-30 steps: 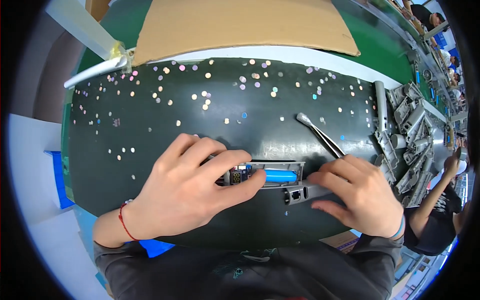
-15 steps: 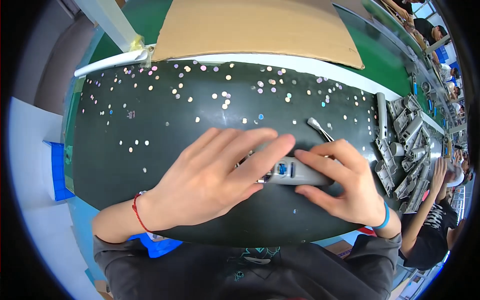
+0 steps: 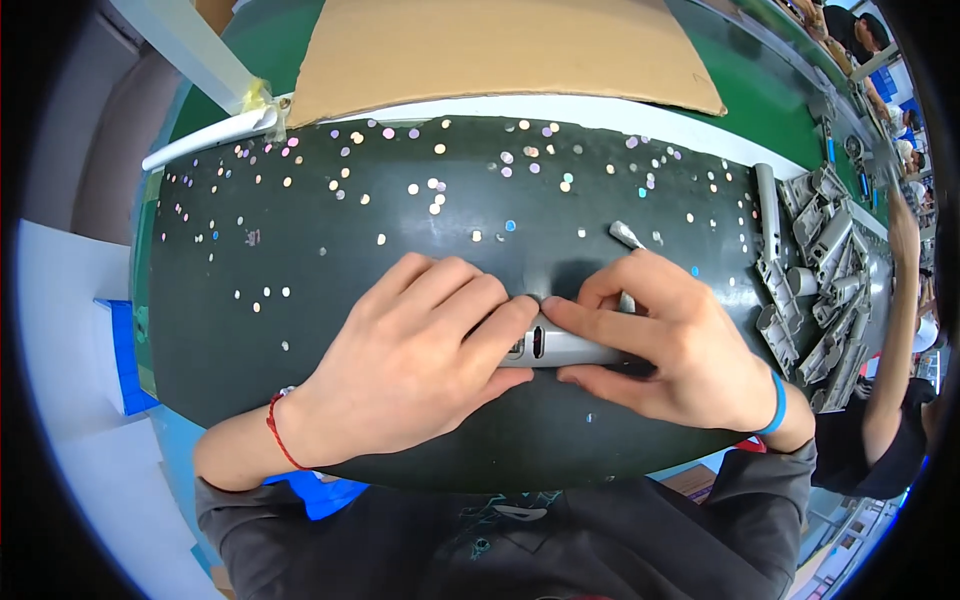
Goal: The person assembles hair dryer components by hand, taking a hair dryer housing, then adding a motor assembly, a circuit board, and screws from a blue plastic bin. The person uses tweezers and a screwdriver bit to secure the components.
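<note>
Between my two hands lies a smooth grey plastic housing [image 3: 572, 347], long and rounded, with a dark slot and a small opening near its middle. My left hand [image 3: 405, 365] is closed over its left end, thumb on the near side and fingers on the far side. That end is mostly hidden under the palm. At the other end my right hand [image 3: 675, 345] pinches the housing between thumb and fingers. Just beyond the right fingers rests a slim metal tool with a wrapped, whitish end [image 3: 626, 236], partly covered by the hand.
Small round stickers or discs [image 3: 436, 197] are scattered across the dark work mat [image 3: 330, 300]. A pile of grey plastic housings [image 3: 825, 265] lies at the right. Behind the mat is a cardboard sheet [image 3: 500, 60]. A co-worker's arm [image 3: 893, 330] reaches up at the far right.
My left fingers have come down onto the housing, and the blue bit in its opening no longer shows. My right hand has shifted slightly left. The co-worker's arm has risen.
</note>
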The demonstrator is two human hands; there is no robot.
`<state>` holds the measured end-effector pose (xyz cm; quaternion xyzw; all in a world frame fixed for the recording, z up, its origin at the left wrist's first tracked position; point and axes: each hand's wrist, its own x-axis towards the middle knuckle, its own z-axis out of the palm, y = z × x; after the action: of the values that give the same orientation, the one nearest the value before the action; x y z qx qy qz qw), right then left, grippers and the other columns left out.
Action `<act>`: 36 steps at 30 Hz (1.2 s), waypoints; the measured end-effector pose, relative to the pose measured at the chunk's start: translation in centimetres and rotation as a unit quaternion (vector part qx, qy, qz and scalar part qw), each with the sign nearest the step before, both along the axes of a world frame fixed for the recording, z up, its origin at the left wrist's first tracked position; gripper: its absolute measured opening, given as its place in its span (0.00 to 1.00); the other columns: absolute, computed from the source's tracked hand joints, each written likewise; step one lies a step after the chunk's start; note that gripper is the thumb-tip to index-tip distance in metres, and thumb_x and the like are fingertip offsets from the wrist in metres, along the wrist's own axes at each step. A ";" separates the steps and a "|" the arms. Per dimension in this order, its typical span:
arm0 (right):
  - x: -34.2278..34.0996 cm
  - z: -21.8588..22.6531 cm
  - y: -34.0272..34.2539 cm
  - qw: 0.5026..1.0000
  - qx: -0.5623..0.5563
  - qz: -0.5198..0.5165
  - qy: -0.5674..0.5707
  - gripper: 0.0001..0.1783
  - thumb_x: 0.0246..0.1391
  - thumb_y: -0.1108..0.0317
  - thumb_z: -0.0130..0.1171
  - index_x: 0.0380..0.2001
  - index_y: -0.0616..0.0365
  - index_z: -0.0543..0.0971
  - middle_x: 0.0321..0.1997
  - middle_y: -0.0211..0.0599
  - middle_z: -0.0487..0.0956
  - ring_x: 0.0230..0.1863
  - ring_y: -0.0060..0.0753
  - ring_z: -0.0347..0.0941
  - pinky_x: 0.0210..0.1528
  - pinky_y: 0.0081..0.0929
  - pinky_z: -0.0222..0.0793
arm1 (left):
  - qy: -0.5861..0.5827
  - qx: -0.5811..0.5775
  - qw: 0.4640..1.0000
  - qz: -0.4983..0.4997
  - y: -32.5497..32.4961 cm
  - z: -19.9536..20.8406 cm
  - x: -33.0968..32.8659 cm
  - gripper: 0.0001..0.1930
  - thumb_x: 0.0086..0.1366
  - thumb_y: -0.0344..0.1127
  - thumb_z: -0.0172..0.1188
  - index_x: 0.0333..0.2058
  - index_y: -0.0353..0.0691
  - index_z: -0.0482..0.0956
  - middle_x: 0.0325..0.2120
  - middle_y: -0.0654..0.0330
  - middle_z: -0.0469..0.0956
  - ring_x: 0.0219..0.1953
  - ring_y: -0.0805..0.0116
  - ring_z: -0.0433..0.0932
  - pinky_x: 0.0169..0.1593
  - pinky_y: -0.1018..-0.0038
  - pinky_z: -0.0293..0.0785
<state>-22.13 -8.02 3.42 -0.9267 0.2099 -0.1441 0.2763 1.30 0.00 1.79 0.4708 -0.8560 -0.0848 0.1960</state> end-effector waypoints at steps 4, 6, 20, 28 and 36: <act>0.0 0.6 0.3 1.000 -0.007 -0.006 0.016 0.29 0.35 0.71 0.78 0.48 0.58 0.85 0.39 0.34 0.76 0.36 0.35 0.72 0.36 0.31 0.72 | 0.006 0.004 1.000 0.010 0.0 0.1 -0.4 0.27 0.45 0.41 0.77 0.44 0.38 0.81 0.36 0.60 0.78 0.39 0.59 0.77 0.42 0.66 0.73; -0.1 0.6 0.6 1.000 -0.014 -0.013 0.018 0.29 0.35 0.71 0.78 0.48 0.58 0.85 0.39 0.34 0.76 0.36 0.35 0.72 0.37 0.31 0.72 | 0.012 0.001 1.000 0.010 0.0 0.0 -0.3 0.27 0.45 0.42 0.77 0.44 0.38 0.81 0.36 0.60 0.78 0.39 0.59 0.77 0.41 0.66 0.73; 0.1 1.1 0.3 0.999 0.030 -0.019 0.034 0.32 0.32 0.70 0.79 0.48 0.59 0.86 0.39 0.35 0.76 0.36 0.35 0.71 0.35 0.29 0.70 | 0.041 0.007 0.999 0.016 -0.1 -0.6 -0.2 0.27 0.47 0.46 0.77 0.43 0.38 0.82 0.35 0.60 0.78 0.37 0.60 0.77 0.39 0.67 0.73; -0.4 0.6 -0.8 1.000 0.013 0.002 -0.001 0.30 0.37 0.65 0.80 0.48 0.61 0.85 0.40 0.38 0.79 0.39 0.36 0.75 0.40 0.32 0.72 | 0.049 -0.017 0.999 -0.005 -0.1 -0.6 0.0 0.25 0.46 0.44 0.76 0.42 0.38 0.83 0.35 0.60 0.79 0.37 0.60 0.77 0.40 0.65 0.74; -0.6 1.1 -1.1 0.966 0.248 -0.055 0.039 0.20 0.47 0.64 0.77 0.40 0.64 0.84 0.29 0.42 0.85 0.28 0.40 0.83 0.32 0.28 0.75 | 0.067 -0.032 0.997 0.037 -0.1 -0.1 0.6 0.31 0.46 0.38 0.78 0.50 0.38 0.81 0.51 0.53 0.75 0.53 0.53 0.75 0.55 0.57 0.74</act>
<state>-22.71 -9.11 4.52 -0.8210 0.3005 -0.0664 0.4810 1.88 -0.06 1.73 0.4889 -0.8251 -0.0820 0.2710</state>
